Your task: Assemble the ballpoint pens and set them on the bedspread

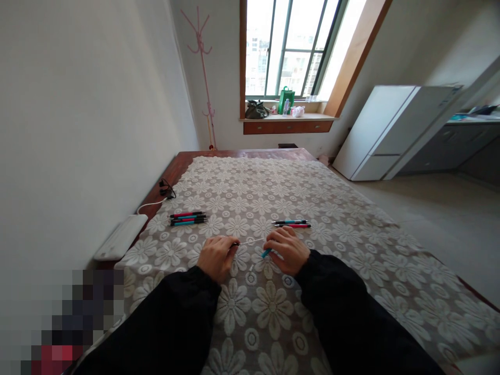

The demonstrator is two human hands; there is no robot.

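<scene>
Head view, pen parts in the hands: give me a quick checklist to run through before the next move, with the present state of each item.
1. Left hand grips one end of the thin refill: ok.
2. Right hand holds the blue pen part: ok.
3. Refill end lined up with the blue pen part: cannot tell, fingers hide it.
4. Both hands over the lace cloth, not past its edge: ok.
5. Group of pens at left lies apart from the hands: ok.
6. Pair of pens lies just beyond the right hand, close to the knuckles: not ok.
</scene>
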